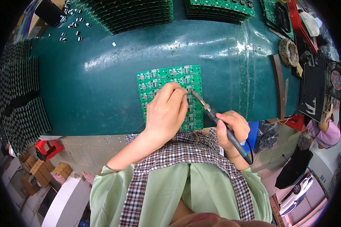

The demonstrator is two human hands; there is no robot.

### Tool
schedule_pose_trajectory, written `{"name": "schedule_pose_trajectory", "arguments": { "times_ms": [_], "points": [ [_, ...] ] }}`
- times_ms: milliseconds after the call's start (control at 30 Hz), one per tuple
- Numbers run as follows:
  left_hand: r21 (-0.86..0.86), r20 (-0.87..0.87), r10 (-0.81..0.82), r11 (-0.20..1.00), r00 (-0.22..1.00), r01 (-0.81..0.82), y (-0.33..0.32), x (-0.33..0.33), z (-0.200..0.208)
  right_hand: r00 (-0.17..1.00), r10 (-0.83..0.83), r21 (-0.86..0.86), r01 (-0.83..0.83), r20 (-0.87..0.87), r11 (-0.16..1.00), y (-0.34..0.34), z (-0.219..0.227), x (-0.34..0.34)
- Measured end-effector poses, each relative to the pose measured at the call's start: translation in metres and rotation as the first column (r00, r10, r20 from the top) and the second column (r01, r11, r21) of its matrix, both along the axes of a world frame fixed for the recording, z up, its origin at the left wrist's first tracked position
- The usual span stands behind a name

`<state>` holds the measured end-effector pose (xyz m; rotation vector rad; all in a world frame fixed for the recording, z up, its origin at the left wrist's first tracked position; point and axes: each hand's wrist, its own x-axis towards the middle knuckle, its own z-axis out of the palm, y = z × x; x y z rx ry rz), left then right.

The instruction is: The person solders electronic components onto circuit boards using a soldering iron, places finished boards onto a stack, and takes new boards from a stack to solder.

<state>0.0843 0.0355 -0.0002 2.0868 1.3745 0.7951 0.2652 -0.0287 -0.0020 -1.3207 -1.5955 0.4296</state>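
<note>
A green circuit board panel [151, 75], with rows of small mounted parts, lies flat on the teal table mat [91, 90] in front of me. My right hand [234, 128] is closed around the grey handle of a soldering iron [211, 112]. The iron slants up and left, its tip down at the panel's right half. Over the middle of the panel, my left hand [166, 108] rests with fingertips pinched together close to that tip. Whatever lies between those fingertips is hidden.
Stacks of green boards [136, 17] line the far edge, with more boards [21, 79] at the left. Small metal parts [74, 25] lie scattered at the far left. To the right are a tape roll [288, 53], a dark bar [278, 85] and a fan [335, 79]. Another person [326, 132] is beyond.
</note>
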Motion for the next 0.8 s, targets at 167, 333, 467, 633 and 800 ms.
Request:
{"name": "schedule_pose_trajectory", "arguments": {
  "times_ms": [167,333,467,633,800],
  "points": [
    [-0.022,0.002,-0.026,0.999,1.000,0.027,-0.002,-0.001,-0.002,1.000,0.008,0.009,-0.008,-0.018,1.000,-0.005,-0.001,-0.002],
    [0.067,-0.086,-0.066,0.995,0.994,0.072,-0.007,-0.006,0.000,1.000,-0.007,0.065,0.008,-0.009,0.998,-0.008,0.001,0.001],
    [-0.054,0.004,-0.020,0.998,1.000,0.020,-0.014,-0.008,0.006,0.998,-0.048,0.064,0.050,-0.035,0.997,-0.016,0.004,0.007],
    [0.052,0.086,-0.035,0.998,0.996,0.031,-0.016,-0.006,-0.003,1.000,0.007,0.050,-0.007,-0.002,0.999,-0.019,0.002,0.006],
    [0.044,0.057,-0.032,0.999,0.998,0.029,-0.017,-0.005,-0.003,1.000,0.016,0.037,-0.016,-0.004,0.999,-0.017,0.000,0.002]
  ]
}}
